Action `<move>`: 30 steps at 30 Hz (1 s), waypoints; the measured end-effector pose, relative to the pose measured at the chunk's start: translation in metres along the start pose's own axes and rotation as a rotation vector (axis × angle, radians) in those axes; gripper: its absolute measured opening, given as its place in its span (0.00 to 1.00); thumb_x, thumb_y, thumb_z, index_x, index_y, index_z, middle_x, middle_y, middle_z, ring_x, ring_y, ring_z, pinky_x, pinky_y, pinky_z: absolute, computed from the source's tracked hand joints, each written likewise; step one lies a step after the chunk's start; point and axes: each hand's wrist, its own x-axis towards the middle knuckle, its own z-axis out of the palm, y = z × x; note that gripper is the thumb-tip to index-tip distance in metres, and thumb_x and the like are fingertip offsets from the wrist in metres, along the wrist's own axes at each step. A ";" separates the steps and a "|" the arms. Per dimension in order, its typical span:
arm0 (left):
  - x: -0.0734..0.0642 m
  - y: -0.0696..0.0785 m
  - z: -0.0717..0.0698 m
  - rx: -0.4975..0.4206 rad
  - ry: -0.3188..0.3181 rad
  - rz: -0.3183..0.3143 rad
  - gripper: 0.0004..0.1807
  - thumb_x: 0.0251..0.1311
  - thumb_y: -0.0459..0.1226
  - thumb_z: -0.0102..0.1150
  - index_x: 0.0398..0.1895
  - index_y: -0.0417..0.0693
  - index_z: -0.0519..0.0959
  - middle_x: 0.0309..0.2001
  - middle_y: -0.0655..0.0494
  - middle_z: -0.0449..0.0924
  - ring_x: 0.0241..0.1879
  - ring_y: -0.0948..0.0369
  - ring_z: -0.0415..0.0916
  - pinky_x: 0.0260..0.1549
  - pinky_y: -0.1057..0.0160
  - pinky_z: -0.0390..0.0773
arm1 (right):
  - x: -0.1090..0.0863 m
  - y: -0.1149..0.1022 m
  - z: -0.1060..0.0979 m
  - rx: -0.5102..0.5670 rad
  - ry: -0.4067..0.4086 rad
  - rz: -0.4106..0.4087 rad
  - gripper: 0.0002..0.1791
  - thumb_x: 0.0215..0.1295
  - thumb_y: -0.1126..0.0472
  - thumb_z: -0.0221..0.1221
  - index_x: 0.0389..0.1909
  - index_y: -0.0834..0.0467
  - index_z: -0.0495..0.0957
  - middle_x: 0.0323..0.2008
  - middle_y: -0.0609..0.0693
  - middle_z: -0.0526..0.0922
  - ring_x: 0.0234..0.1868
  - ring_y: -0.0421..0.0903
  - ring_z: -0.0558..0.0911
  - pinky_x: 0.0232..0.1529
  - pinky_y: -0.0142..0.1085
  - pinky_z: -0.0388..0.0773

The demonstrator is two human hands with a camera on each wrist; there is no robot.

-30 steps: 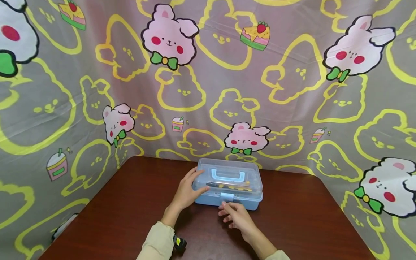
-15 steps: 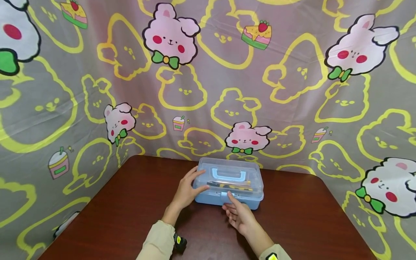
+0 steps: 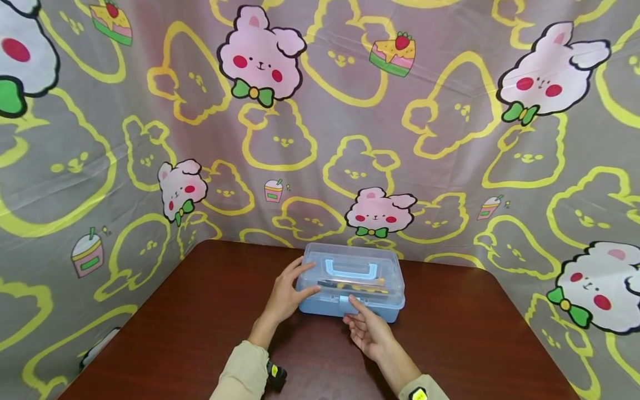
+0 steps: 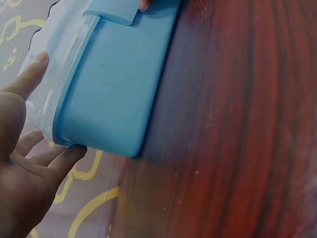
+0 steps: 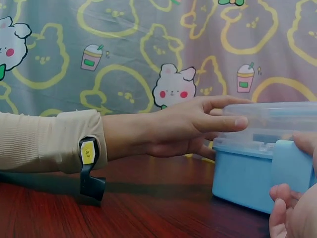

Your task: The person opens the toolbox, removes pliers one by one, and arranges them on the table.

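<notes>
**Blue box (image 3: 320, 306) lying crosswise, latch (image 5: 288, 161) facing near**

The box is sitting toward the far side of the tabletop (image 3: 200, 322), its long axis running left to right. The left hand (image 3: 285, 291) is spreading its fingers wide around the box's left end; the right hand (image 3: 371, 332) is pinching the latch, thumb on its face, fingers curling below. The clear lid (image 3: 357, 254) is blurring the yellow-and-black contents (image 3: 356, 288). The right wrist view is cutting off the box's right end. Compared with a second ago, the right thumb is sitting higher.
</notes>
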 end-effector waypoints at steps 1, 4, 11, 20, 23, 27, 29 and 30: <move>0.000 0.000 0.000 -0.001 0.002 0.001 0.34 0.57 0.46 0.78 0.68 0.53 0.80 0.74 0.40 0.64 0.72 0.43 0.64 0.62 0.37 0.68 | 0.000 0.000 0.000 0.001 0.005 0.001 0.37 0.58 0.38 0.74 0.46 0.71 0.83 0.30 0.51 0.86 0.27 0.35 0.79 0.32 0.28 0.77; 0.000 0.000 0.001 -0.004 0.007 0.002 0.34 0.56 0.46 0.79 0.68 0.53 0.80 0.74 0.40 0.65 0.71 0.43 0.64 0.61 0.37 0.68 | 0.001 0.000 0.000 0.009 0.015 0.004 0.39 0.57 0.37 0.74 0.48 0.71 0.81 0.29 0.51 0.86 0.25 0.35 0.79 0.31 0.27 0.76; -0.001 0.000 0.002 -0.010 0.012 0.012 0.34 0.56 0.45 0.79 0.67 0.52 0.80 0.74 0.40 0.65 0.71 0.42 0.64 0.60 0.36 0.68 | -0.002 0.002 0.001 0.009 0.007 0.011 0.39 0.58 0.37 0.73 0.48 0.68 0.73 0.27 0.52 0.85 0.23 0.35 0.76 0.29 0.28 0.75; 0.002 0.002 0.000 -0.009 0.008 -0.015 0.34 0.56 0.44 0.79 0.67 0.52 0.80 0.74 0.40 0.65 0.71 0.42 0.64 0.62 0.36 0.67 | -0.002 -0.002 -0.006 -0.012 -0.115 0.028 0.27 0.67 0.47 0.67 0.50 0.67 0.78 0.34 0.50 0.82 0.29 0.38 0.76 0.33 0.29 0.75; 0.003 0.003 -0.001 -0.006 0.010 -0.019 0.34 0.56 0.44 0.79 0.68 0.53 0.80 0.74 0.41 0.65 0.71 0.43 0.64 0.62 0.36 0.66 | 0.000 -0.003 -0.009 -0.001 -0.157 0.037 0.24 0.69 0.50 0.66 0.50 0.67 0.80 0.36 0.50 0.82 0.31 0.39 0.76 0.34 0.29 0.75; 0.003 0.002 -0.003 0.012 -0.014 -0.022 0.35 0.58 0.45 0.78 0.70 0.53 0.78 0.75 0.42 0.63 0.72 0.43 0.63 0.62 0.35 0.66 | 0.001 -0.003 -0.011 0.002 -0.180 0.040 0.19 0.71 0.52 0.66 0.49 0.65 0.80 0.38 0.51 0.81 0.32 0.40 0.76 0.36 0.29 0.75; 0.002 0.002 -0.004 0.028 -0.053 -0.032 0.37 0.59 0.46 0.77 0.73 0.54 0.75 0.77 0.43 0.60 0.73 0.43 0.62 0.62 0.34 0.65 | 0.000 -0.004 -0.013 -0.012 -0.176 0.031 0.17 0.71 0.54 0.66 0.49 0.63 0.79 0.38 0.51 0.81 0.32 0.40 0.77 0.35 0.29 0.75; 0.002 0.002 -0.005 0.034 -0.075 -0.043 0.39 0.60 0.47 0.76 0.75 0.55 0.73 0.78 0.44 0.59 0.73 0.44 0.60 0.63 0.35 0.65 | -0.001 -0.004 -0.014 -0.024 -0.174 0.021 0.16 0.71 0.54 0.66 0.48 0.63 0.79 0.37 0.52 0.80 0.32 0.40 0.77 0.35 0.30 0.75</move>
